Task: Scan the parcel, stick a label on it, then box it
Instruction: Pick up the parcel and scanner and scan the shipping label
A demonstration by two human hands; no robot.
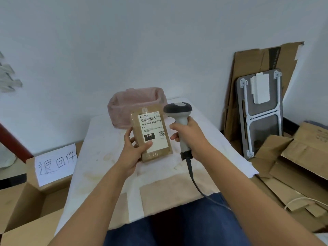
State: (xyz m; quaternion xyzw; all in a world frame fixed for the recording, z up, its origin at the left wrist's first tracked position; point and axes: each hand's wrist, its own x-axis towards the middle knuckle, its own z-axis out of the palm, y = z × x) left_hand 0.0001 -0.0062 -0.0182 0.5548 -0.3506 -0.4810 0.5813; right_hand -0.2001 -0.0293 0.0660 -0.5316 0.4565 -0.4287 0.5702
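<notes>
My left hand holds a flat brown parcel upright above the table, its white shipping label with a barcode and "15H" facing me. My thumb rests on the label's lower left. To the right of the parcel, my right hand grips the handle of a grey-and-white barcode scanner. The scanner's head sits level with the parcel's top edge, close beside it. Its dark cable trails down toward my lap.
A pink-lined bin stands at the far end of the white-covered table. An open cardboard box with a handwritten paper sign sits at the left. Flattened cardboard and a folded grey table crowd the right.
</notes>
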